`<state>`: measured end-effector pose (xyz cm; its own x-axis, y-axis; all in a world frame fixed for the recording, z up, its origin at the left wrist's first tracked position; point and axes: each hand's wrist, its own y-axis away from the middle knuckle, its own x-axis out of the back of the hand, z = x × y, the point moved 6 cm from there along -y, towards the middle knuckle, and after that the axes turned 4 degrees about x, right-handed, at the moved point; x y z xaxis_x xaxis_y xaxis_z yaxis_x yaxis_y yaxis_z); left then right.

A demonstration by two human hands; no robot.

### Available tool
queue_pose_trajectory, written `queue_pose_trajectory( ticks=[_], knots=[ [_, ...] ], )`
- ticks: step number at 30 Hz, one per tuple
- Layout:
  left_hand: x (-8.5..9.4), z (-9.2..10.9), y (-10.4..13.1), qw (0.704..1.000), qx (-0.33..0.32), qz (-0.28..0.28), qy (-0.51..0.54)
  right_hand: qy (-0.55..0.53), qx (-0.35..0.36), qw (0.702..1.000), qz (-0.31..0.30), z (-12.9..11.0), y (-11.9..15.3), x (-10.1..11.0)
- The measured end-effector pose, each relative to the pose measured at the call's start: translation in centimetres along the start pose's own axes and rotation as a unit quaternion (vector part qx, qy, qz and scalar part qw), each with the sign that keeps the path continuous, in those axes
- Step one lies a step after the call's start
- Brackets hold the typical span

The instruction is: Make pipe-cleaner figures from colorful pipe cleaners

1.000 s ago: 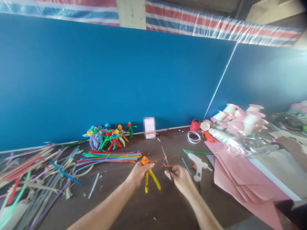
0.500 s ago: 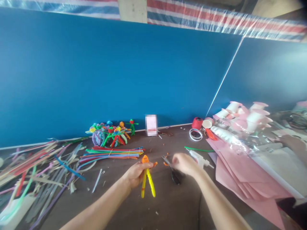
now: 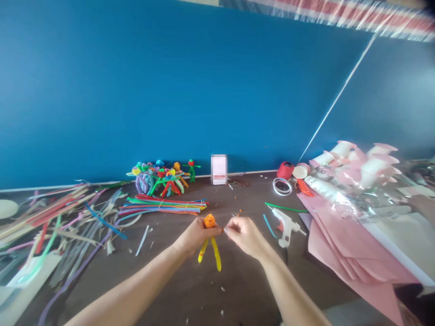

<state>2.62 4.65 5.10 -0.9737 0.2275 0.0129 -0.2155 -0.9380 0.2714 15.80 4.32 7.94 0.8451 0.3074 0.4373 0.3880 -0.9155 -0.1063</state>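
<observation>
Left hand [image 3: 199,236], centre of frame: fingers closed around the body of a pipe-cleaner figure [image 3: 210,221], orange head up, two yellow legs hanging below. Right hand [image 3: 247,236], just right of centre: thumb and forefinger drawn together at the tip of the figure's orange arm; cannot tell whether they grip it.

Surroundings on desk [image 3: 170,294]: bundle of coloured pipe cleaners [image 3: 163,206] just behind left hand; cluster of finished figures [image 3: 144,183] farther back, against blue panel [image 3: 217,90]. Tangled strips [image 3: 64,217] crowd left of frame. Glue gun [image 3: 288,226] lies near right hand, green pipe cleaner [image 3: 288,208] just behind it. Pink sheets [image 3: 343,253] fill lower right, clear of both hands.
</observation>
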Motion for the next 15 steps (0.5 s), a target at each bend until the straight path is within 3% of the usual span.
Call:
queue_pose_trajectory(
  ticks=[9,15],
  knots=[
    [0.58,0.86,0.04,1.000,0.000,-0.015,0.001,-0.025,0.019,0.999,-0.042,-1.06,-0.07,-0.05],
    [0.48,0.69,0.17,0.999,0.003,-0.013,0.036,-0.107,-0.009,0.994,-0.001,-0.18,-0.15,-0.58]
  ],
)
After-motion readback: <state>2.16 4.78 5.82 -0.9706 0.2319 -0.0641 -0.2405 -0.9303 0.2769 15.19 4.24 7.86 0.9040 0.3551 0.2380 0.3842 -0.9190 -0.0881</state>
